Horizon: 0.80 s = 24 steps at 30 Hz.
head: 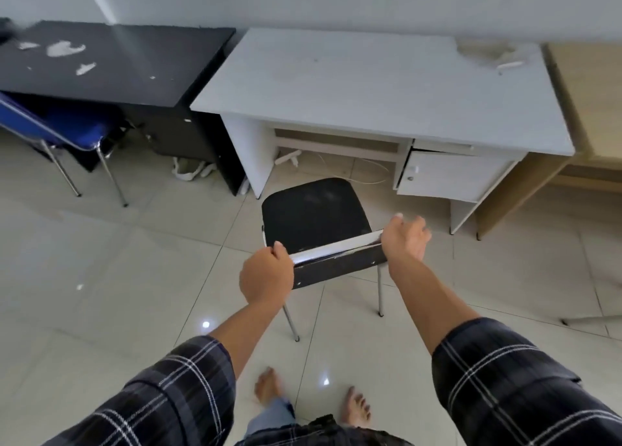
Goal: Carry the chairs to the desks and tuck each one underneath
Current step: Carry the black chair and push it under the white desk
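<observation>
Gripping the backrest (338, 260) ends, left hand (266, 282) and right hand (405, 240) hold a seemingly light, rigid black chair (313, 215) near the white desk (370, 85).

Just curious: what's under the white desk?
Under the white desk: a power strip and white cable on the floor, beside a cabinet. The desktop hides anything farther back.

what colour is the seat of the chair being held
Black. The chair seat shows best in the head view, held at its backrest by the left hand and right hand.
</observation>
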{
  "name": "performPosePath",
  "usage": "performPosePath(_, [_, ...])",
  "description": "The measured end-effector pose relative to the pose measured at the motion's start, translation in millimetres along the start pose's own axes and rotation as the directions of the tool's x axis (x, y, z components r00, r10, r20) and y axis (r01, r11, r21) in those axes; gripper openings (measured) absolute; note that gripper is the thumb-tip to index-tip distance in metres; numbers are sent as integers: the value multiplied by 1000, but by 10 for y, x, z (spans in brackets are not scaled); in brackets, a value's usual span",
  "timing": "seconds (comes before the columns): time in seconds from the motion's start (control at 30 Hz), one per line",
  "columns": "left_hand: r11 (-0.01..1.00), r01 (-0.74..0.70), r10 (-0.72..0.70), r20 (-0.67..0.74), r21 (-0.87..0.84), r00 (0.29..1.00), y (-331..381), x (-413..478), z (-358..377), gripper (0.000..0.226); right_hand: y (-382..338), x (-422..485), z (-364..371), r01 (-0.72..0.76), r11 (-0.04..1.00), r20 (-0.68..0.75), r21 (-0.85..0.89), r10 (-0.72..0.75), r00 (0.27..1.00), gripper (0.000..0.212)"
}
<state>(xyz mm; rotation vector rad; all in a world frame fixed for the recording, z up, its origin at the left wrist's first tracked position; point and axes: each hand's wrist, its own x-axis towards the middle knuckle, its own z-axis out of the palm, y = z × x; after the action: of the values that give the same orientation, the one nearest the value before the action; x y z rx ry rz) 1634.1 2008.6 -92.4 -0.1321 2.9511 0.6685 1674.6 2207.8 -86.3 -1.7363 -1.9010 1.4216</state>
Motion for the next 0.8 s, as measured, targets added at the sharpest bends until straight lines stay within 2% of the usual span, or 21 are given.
performPosePath(0.03, [984,128,-128,7,-122,992,-10,-71,24,46,-25,19,-4,-72,994,15,86,71,997,54])
performPosePath(0.07, [915,303,-298,59,-267,953,3,-131,39,44,-40,44,-17,-155,969,50,191,148,988,52])
performPosePath(0.1, [761,500,-469,182,-414,864,36,-164,58,47,-52,67,-38,-232,927,104,296,210,972,47])
performPosePath(0.13, [540,648,-549,359,-536,755,74,-169,73,53,-63,87,-67,-299,877,175,375,250,952,41])
performPosePath(0.17, [332,735,-521,535,-591,665,117,-161,67,55,-64,108,-99,-347,834,251,429,259,933,36])
performPosePath(0.2, [165,782,-430,670,-601,605,164,-151,43,52,-66,121,-136,-389,796,317,463,260,912,31])
performPosePath(0.23, [36,798,-342,743,-602,576,199,-128,20,48,-71,116,-164,-438,758,371,484,275,887,26])
performPosePath(0.3, [-113,786,-251,783,-608,570,252,-69,-7,44,-74,132,-210,-522,693,470,497,291,833,19])
performPosePath(0.43, [-268,710,-236,759,-652,607,362,-14,55,54,-37,245,-278,-690,467,605,553,344,718,44])
performPosePath(0.5, [-302,675,-290,739,-674,608,409,-1,99,54,-19,310,-312,-720,427,629,547,358,690,47])
performPosePath(0.7, [-327,612,-394,692,-720,605,501,75,133,40,-45,374,-357,-716,506,673,480,311,671,27])
performPosePath(0.8, [-310,606,-432,676,-733,597,503,89,128,39,-54,362,-365,-706,520,669,482,302,679,31])
